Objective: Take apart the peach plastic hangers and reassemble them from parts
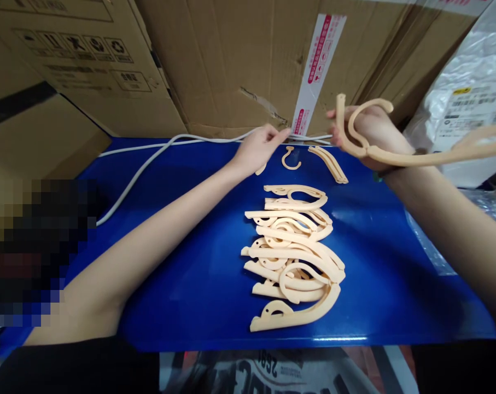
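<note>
Holding a hanger [420, 160] — right hand [379, 131]; cardboard box [239, 54] behind, contents hidden — left hand [256, 149], grip unclear.

The pile of hanger pieces [292, 237] and the raised hanger [415, 160] look like smooth plastic with a soft sheen. The surface [182, 279] is smooth and glossy, throwing back light. Matt, creased cardboard [231, 65] carries shiny plastic tape [319, 60]. The cable [178, 137] has a smooth plastic sheath; the bag [428, 131] is wrinkled, glossy plastic film.
</note>
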`<state>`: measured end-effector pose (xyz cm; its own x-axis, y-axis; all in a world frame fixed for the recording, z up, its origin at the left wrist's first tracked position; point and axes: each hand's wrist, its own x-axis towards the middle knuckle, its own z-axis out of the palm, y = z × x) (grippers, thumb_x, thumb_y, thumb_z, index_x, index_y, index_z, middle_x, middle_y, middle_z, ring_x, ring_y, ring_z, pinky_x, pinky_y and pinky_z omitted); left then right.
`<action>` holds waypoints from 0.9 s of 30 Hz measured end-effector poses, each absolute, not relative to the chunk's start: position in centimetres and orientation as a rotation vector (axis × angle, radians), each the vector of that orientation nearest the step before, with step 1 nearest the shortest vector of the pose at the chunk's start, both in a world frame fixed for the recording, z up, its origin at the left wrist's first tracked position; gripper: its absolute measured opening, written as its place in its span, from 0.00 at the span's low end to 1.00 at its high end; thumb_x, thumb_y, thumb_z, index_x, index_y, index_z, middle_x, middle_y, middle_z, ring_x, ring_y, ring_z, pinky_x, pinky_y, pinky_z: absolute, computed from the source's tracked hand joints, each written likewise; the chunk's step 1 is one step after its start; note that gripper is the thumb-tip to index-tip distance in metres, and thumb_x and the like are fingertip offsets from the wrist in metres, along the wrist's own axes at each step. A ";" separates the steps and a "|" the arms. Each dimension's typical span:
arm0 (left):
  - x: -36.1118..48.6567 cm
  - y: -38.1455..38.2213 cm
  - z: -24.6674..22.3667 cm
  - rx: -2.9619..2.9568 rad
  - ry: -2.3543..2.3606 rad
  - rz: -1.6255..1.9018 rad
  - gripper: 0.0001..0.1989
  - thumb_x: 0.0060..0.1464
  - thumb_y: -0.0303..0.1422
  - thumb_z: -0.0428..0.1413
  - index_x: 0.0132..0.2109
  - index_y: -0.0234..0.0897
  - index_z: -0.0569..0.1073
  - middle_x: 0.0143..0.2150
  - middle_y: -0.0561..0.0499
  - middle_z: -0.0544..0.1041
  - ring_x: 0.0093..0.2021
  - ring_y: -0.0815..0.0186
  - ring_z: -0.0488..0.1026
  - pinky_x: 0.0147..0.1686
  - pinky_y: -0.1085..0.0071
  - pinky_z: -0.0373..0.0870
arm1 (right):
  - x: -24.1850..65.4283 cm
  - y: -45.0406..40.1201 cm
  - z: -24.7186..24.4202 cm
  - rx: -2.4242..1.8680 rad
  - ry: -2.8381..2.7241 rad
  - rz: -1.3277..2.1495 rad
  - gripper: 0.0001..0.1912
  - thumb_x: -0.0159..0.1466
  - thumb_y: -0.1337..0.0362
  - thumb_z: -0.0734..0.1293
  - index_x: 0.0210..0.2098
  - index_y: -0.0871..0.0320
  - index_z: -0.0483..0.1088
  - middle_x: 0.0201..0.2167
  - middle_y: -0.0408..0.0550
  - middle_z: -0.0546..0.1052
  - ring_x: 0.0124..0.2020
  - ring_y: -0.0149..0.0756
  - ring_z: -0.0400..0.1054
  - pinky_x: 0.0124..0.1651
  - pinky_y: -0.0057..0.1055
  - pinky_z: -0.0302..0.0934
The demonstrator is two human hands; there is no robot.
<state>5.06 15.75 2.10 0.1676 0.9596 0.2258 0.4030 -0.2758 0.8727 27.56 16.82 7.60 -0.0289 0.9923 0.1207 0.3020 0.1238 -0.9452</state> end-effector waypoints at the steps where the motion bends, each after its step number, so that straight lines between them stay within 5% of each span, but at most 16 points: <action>1: 5.9 14.9 2.6 1.630 1.155 0.958 0.25 0.68 0.53 0.47 0.41 0.38 0.77 0.50 0.41 0.81 0.55 0.56 0.75 0.52 0.66 0.68 | 27.2 17.4 7.6 -1.339 -1.428 0.953 0.06 0.68 0.57 0.66 0.39 0.52 0.71 0.27 0.46 0.74 0.32 0.41 0.73 0.42 0.42 0.72; 3: 7.3 13.2 3.7 1.410 0.901 0.717 0.31 0.67 0.58 0.43 0.42 0.38 0.79 0.53 0.42 0.82 0.56 0.54 0.77 0.51 0.65 0.72 | 26.4 18.1 7.5 -1.340 -1.304 0.921 0.10 0.70 0.59 0.60 0.49 0.50 0.66 0.35 0.48 0.79 0.44 0.44 0.76 0.47 0.43 0.72; 6: 7.8 11.7 5.1 1.155 0.742 0.740 0.21 0.67 0.48 0.50 0.42 0.36 0.77 0.55 0.41 0.82 0.59 0.56 0.77 0.55 0.65 0.73 | 25.2 17.7 7.2 -1.254 -1.214 0.836 0.14 0.74 0.65 0.49 0.55 0.50 0.58 0.49 0.49 0.80 0.54 0.37 0.75 0.52 0.39 0.71; 10: 6.9 11.5 5.4 0.967 0.754 0.948 0.08 0.65 0.32 0.51 0.46 0.35 0.74 0.56 0.43 0.81 0.58 0.60 0.78 0.59 0.64 0.73 | 24.7 16.5 6.6 -1.145 -1.277 0.794 0.07 0.76 0.57 0.53 0.49 0.48 0.60 0.56 0.48 0.78 0.55 0.36 0.74 0.50 0.34 0.71; 18: 8.3 9.7 4.9 1.040 0.685 0.665 0.06 0.69 0.33 0.56 0.44 0.35 0.76 0.44 0.46 0.84 0.41 0.65 0.81 0.49 0.68 0.77 | 23.2 16.8 7.2 -1.124 -1.310 0.608 0.11 0.77 0.62 0.44 0.52 0.49 0.54 0.55 0.52 0.78 0.47 0.31 0.76 0.48 0.32 0.72; 23: 6.6 11.3 5.6 0.925 0.858 1.068 0.16 0.74 0.36 0.47 0.37 0.35 0.71 0.44 0.47 0.81 0.49 0.66 0.81 0.48 0.72 0.77 | 24.3 16.1 7.6 -1.078 -1.523 0.477 0.07 0.73 0.58 0.56 0.49 0.48 0.59 0.57 0.48 0.75 0.53 0.34 0.73 0.45 0.32 0.72; 27: 5.1 13.1 5.4 0.928 0.913 1.166 0.09 0.71 0.33 0.51 0.44 0.35 0.73 0.50 0.47 0.81 0.58 0.63 0.79 0.55 0.71 0.76 | 25.4 16.1 7.3 -1.058 -1.837 0.583 0.10 0.63 0.56 0.71 0.39 0.50 0.66 0.42 0.44 0.79 0.44 0.37 0.75 0.45 0.34 0.71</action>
<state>5.06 13.06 5.39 0.1554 0.9830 -0.0975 -0.3303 0.1448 0.9327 25.44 16.14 7.32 -0.2195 0.8530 0.4735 0.4233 0.5206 -0.7415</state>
